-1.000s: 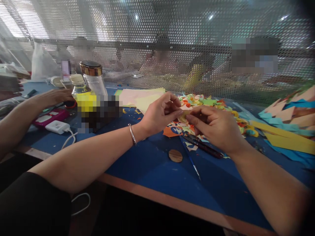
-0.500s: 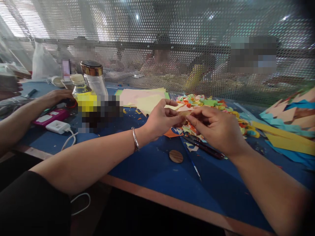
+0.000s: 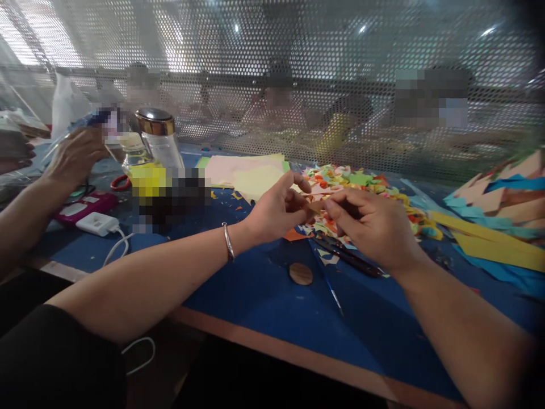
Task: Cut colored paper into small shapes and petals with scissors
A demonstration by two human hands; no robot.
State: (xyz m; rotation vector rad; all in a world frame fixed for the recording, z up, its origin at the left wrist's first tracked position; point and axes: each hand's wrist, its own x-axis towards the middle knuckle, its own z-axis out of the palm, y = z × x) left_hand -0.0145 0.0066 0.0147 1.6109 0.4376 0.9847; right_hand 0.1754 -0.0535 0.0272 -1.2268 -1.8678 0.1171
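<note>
Between my two hands is a small yellowish-tan paper piece [image 3: 315, 207], pinched from both sides above the blue table. My left hand [image 3: 283, 207], with a silver bangle at the wrist, has its thumb and fingers closed at the piece's left end. The thumb and forefinger of my right hand [image 3: 370, 224] grip its right end. Below them on the table lies a round wooden disc [image 3: 300, 274]. Beside it, a thin blue paintbrush [image 3: 331, 287] points toward the front edge. Dark-handled scissors [image 3: 349, 255] lie partly under my right hand.
Behind my hands is a heap of colourful paper scraps [image 3: 361, 179], with paper sheets [image 3: 238, 170] to its left. Folded paper strips [image 3: 502, 199] are stacked at right. Bottles [image 3: 159, 136], a pink device [image 3: 87, 205] and a co-worker's hand [image 3: 76, 153] are at left. Perforated metal screen [image 3: 238, 51] stands behind.
My fingers have shifted slightly around the paper piece, which now shows a pointed shape. The co-worker's hand has lifted away from the red-handled scissors at left. The view has shifted slightly.
</note>
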